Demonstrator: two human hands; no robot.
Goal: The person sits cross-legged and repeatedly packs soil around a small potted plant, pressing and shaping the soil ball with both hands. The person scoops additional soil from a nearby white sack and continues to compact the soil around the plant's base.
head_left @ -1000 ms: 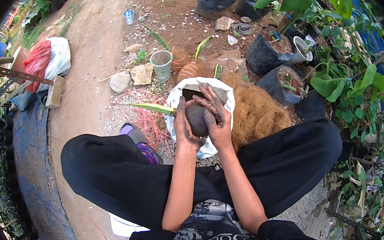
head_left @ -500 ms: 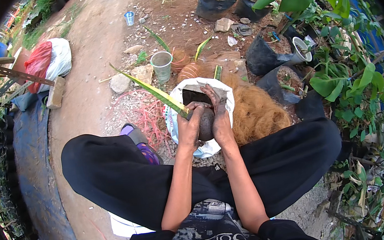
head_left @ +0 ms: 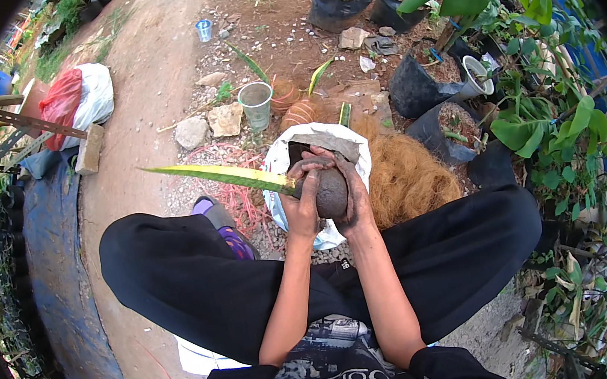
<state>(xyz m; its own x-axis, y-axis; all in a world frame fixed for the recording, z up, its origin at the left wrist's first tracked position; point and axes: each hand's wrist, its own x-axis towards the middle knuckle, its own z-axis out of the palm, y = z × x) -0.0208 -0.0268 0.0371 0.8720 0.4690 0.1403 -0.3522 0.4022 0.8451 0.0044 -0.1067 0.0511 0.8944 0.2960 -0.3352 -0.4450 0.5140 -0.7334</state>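
Between my palms is a dark, rounded soil ball [head_left: 332,193], with a long yellow-edged snake plant leaf [head_left: 222,174] sticking out of it to the left. My left hand [head_left: 303,203] cups the ball's left side, fingers curled over its top near the leaf's base. On the other side my right hand [head_left: 356,190] wraps the ball with soil-smeared fingers. Both hands are over the mouth of a white sack [head_left: 275,155], whose rim is rolled open; dark soil inside is mostly hidden by my hands.
Brown coconut fibre [head_left: 412,180] lies heaped right of the sack. Beyond it sit twine-wrapped balls [head_left: 297,116] with leaves, and a clear plastic cup [head_left: 257,106]. Pink raffia string [head_left: 244,200] is scattered at left. Black plant bags [head_left: 412,89] and leafy plants line the right.
The soil ball has turned in my hands, so the leaf has swung from pointing up-left to nearly level leftward. My right fingers have closed further over the ball.
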